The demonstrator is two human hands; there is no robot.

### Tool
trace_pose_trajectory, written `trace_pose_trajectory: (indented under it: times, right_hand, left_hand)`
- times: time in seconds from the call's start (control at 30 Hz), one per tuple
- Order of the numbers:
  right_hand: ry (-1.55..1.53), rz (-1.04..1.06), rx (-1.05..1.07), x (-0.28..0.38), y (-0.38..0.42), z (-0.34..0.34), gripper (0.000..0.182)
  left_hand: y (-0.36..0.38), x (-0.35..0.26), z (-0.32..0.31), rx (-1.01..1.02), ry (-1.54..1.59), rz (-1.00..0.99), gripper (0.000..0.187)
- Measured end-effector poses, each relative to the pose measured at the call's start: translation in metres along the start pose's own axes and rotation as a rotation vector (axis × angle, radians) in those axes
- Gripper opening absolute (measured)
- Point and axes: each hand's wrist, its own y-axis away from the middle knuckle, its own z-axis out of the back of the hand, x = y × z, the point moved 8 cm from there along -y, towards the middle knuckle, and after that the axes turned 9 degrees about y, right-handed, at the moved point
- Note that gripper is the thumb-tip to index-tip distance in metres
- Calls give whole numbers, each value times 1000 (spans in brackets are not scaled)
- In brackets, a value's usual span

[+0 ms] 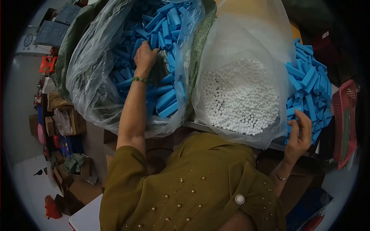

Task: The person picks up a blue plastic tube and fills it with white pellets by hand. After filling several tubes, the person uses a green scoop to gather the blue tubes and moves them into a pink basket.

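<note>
My left hand [145, 57] reaches over the blue foam-like pieces [166, 100] in a large clear plastic bag [90, 81] at the upper left. Its fingertips point down and are hidden, so a hold on a piece cannot be made out. My right hand [298, 134] is raised at the front edge of a heap of loose blue pieces [310, 82] on the right. Its fingers are loosely bent and apart, with nothing visible between them. Between the hands, a translucent bag [269, 138] lies open around many small white balls [243, 96].
A green woven sack [202, 50] surrounds the clear bag. A pink plastic basket [344, 123] stands at the far right. Cardboard boxes [77, 121] and a red crate [47, 64] are on the left. A white surface [88, 215] shows at lower left.
</note>
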Motion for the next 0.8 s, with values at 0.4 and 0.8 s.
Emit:
trace_pose_trajectory:
  times: [0.4, 0.8]
  right_hand:
    - [-242, 10, 268, 36, 8, -51, 28]
    - [-346, -137, 554, 7, 28, -83, 27]
  left_hand:
    - [120, -129, 64, 261, 1087, -282, 35]
    - [235, -217, -23, 770, 682, -574, 47]
